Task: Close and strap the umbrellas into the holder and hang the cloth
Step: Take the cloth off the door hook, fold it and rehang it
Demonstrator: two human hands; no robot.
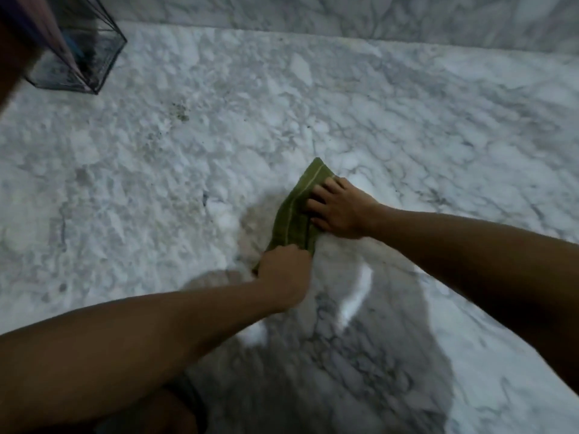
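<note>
Cloth (294, 214) step underway: left hand (283, 270) grips its near end, right hand (340, 209) presses flat on it; lifting to hang likely follows.

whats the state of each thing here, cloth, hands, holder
green cloth with pale stripes: folded, lying on the marble floor
left hand: closed on the cloth's near end
right hand: fingers spread, pressing the cloth down
black wire-frame holder: upright on the floor, contents unclear
</note>
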